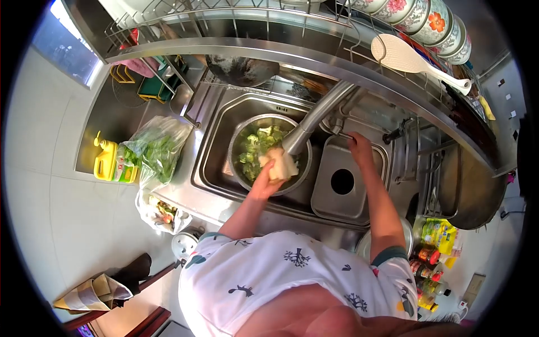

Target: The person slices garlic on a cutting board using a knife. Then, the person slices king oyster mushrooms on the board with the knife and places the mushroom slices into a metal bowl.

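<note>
My left hand is closed around a pale, cream-coloured chunk, whose kind I cannot make out. It is held right under the end of the faucet, above a round metal bowl. Green broccoli florets lie in that bowl, which stands in the left sink basin. My right hand is at the base of the faucet, its fingers closed on the faucet handle. Below that arm is the smaller right basin with a dark round drain.
A metal dish rack spans overhead, with flowered bowls and a white rice paddle. On the left are a bag of leafy greens and a yellow detergent bottle. A wok sits behind the sink.
</note>
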Motion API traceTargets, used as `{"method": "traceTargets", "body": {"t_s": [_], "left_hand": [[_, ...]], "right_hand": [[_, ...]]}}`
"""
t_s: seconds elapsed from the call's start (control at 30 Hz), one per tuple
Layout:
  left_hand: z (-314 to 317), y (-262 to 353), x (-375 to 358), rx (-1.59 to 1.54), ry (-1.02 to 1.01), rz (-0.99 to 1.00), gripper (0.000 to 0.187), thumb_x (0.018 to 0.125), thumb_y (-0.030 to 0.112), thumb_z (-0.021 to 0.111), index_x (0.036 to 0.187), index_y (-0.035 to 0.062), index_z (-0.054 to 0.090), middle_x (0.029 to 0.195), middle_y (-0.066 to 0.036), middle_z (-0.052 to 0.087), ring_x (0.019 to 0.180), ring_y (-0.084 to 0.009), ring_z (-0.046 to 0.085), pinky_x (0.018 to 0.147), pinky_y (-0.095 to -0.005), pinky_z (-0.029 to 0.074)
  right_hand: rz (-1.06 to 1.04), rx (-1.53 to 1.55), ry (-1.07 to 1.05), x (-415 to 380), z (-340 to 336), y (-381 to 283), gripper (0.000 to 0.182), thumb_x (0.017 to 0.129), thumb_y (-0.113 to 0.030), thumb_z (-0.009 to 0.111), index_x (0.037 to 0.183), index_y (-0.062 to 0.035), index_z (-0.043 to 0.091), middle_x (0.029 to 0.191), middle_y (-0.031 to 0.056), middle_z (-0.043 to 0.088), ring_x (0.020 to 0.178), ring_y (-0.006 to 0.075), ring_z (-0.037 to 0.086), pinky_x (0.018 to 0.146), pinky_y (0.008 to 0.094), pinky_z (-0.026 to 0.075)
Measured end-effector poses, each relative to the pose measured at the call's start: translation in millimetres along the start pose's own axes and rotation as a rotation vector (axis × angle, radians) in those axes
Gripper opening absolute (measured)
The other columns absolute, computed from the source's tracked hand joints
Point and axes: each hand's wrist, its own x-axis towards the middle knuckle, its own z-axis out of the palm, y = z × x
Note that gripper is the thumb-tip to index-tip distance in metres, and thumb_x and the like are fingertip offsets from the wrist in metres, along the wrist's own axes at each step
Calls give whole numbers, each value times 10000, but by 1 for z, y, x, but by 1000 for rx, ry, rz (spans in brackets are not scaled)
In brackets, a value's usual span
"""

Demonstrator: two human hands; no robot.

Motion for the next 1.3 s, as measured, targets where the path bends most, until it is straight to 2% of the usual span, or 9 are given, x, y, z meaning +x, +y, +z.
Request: {"method": "traceTargets", "body": {"t_s": [0.33, 0.4, 0.5, 0.6, 0.63, 0.87, 0.97, 1.2, 1.3], "left_hand": [[-42, 3, 10, 78, 185, -98, 440, 827, 326, 695, 1210, 197, 519, 1137, -26, 585, 1027, -226, 559, 769, -407, 505], [-18, -10, 3, 151, 86, -122, 426, 847, 300, 673, 1218, 166, 512, 1136, -42, 580, 1012, -226, 562, 789, -392, 502], [14, -41, -3, 347, -194, -9, 382, 898, 249, 603, 1230, 88, 502, 1129, -62, 582, 1041, -195, 569, 861, -338, 478], [19, -58, 12, 778, -528, -78, 361, 921, 273, 563, 1211, 64, 520, 1074, -41, 604, 1016, -166, 591, 869, -316, 476], [51, -68, -5, 587, -276, -105, 355, 932, 292, 533, 1185, 43, 539, 1044, -30, 619, 972, -146, 608, 848, -301, 483], [107, -100, -25, 704, -802, -20, 567, 888, 310, 612, 1340, 42, 400, 1253, -94, 535, 1129, -210, 555, 929, -378, 484], [77, -127, 17, 930, -216, -356, 550, 900, 272, 596, 1345, 18, 396, 1237, -118, 540, 1095, -233, 571, 875, -358, 500], [164, -250, -103, 1199, -1015, -473, 529, 822, 71, 617, 1306, -2, 417, 1204, -106, 553, 1077, -202, 575, 880, -322, 497], [157, -343, -164, 1243, -1271, -736, 622, 716, -42, 661, 1290, 16, 431, 1174, -89, 564, 1081, -200, 568, 902, -335, 494]], "right_hand": [[153, 218, 228, 11, 1, -4, 247, 823, -97, 617, 1037, 14, 563, 777, 132, 598, 705, 283, 584, 633, 374, 462], [92, 79, 337, -26, -5, -59, 247, 849, -199, 622, 985, -8, 546, 830, 141, 541, 778, 297, 544, 690, 394, 445], [193, 616, -160, -100, 23, -120, 356, 856, -269, 605, 1087, -12, 521, 929, 161, 577, 873, 272, 563, 798, 351, 453], [88, 572, 34, -133, 34, -131, 469, 832, -289, 615, 1172, 10, 495, 1069, 204, 551, 1008, 333, 541, 902, 388, 417], [121, 571, 33, -136, 29, -123, 509, 808, -300, 633, 1185, 9, 487, 1132, 231, 536, 1053, 371, 528, 929, 414, 408], [18, 246, 541, -185, -14, -125, 738, 808, -374, 665, 1352, 6, 340, 1311, 263, 415, 1173, 413, 458, 973, 433, 402], [590, 649, 83, -197, 17, -75, 739, 831, -382, 647, 1367, 3, 313, 1315, 270, 402, 1143, 425, 477, 956, 424, 411], [336, 129, 973, -360, -94, -107, 619, 856, -363, 623, 1309, -10, 393, 1283, 251, 441, 1133, 423, 495, 950, 451, 417], [660, 225, 931, -466, -105, -108, 574, 863, -324, 625, 1303, -33, 398, 1241, 239, 480, 1119, 396, 509, 953, 416, 416]]}}
